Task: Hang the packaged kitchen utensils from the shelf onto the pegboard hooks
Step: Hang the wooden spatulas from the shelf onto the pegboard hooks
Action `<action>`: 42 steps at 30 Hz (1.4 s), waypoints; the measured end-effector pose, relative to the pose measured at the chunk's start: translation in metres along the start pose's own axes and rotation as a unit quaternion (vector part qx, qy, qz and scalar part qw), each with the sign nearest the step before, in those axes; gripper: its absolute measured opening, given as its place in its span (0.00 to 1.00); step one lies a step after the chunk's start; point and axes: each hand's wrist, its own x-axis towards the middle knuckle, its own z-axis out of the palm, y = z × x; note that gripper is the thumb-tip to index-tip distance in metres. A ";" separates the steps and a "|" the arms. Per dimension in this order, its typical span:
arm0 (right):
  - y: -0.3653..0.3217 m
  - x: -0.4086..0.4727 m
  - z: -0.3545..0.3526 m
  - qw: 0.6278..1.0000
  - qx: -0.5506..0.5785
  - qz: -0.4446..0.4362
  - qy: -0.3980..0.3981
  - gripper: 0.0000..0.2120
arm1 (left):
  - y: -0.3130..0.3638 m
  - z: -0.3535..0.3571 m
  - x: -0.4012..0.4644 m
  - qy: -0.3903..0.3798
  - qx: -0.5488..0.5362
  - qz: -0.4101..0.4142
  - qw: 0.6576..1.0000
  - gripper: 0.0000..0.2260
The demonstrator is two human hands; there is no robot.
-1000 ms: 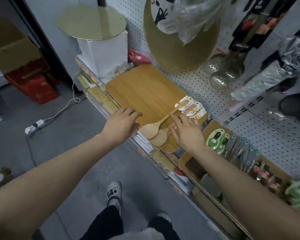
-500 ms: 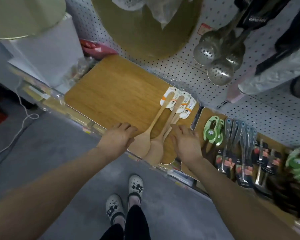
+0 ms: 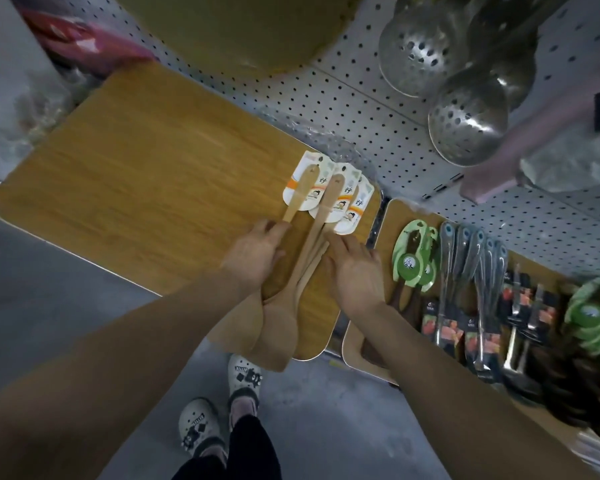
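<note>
Spatulas (image 3: 312, 237) between hands: left hand (image 3: 253, 258) grasping handles, right hand (image 3: 355, 271) flat alongside.

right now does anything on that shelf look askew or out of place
The wooden spatulas lie fanned, not lined up, and their blades overhang the front edge of the bamboo board. The left hand holds one handle; the right hand rests alongside. Nothing looks spilled or broken.

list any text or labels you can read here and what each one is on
"许": a single blue character on the white cards of the wooden spatulas, seen on two cards.
Green cards on the dark utensils: round logo, too blurred to read.
Black and red sleeves on the metal utensils: print too small to read.
</note>
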 end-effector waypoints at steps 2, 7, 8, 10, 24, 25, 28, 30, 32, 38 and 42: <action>-0.002 0.011 0.004 0.999 0.012 0.021 -0.023 0.18 | -0.002 0.001 0.008 -0.009 -0.010 -0.016 1.000 0.23; -0.011 0.040 0.011 0.994 0.057 0.088 -0.041 0.20 | -0.016 -0.002 0.013 -0.030 -0.062 -0.051 0.996 0.30; -0.014 0.046 0.012 0.992 0.059 0.101 -0.045 0.20 | -0.020 -0.003 0.010 -0.032 -0.073 -0.059 0.995 0.31; -0.020 0.056 0.014 0.988 0.054 0.131 -0.064 0.24 | -0.030 -0.004 0.002 -0.029 -0.092 -0.070 0.993 0.31; -0.032 0.066 0.006 0.946 0.183 0.261 -0.060 0.27 | -0.058 -0.031 -0.060 0.062 -0.221 -0.085 0.970 0.19; -0.031 0.064 0.004 0.945 0.194 0.259 -0.052 0.25 | -0.056 -0.034 -0.062 0.072 -0.230 -0.083 0.967 0.18; -0.028 0.052 -0.006 0.933 0.232 0.271 -0.049 0.24 | -0.051 -0.041 -0.073 0.079 -0.235 -0.074 0.966 0.19; -0.027 0.040 -0.014 0.931 0.255 0.256 -0.042 0.27 | -0.048 -0.044 -0.081 0.079 -0.244 -0.067 0.964 0.20; -0.030 0.024 -0.025 0.939 0.263 0.218 -0.030 0.30 | -0.045 -0.048 -0.091 0.081 -0.247 -0.056 0.964 0.23; -0.056 -0.040 -0.066 0.936 0.313 0.160 0.022 0.30 | -0.029 -0.066 -0.147 0.048 -0.237 -0.021 0.970 0.29; -0.071 -0.097 -0.106 0.928 0.336 0.155 0.049 0.30 | -0.008 -0.083 -0.193 0.029 -0.263 0.004 0.964 0.27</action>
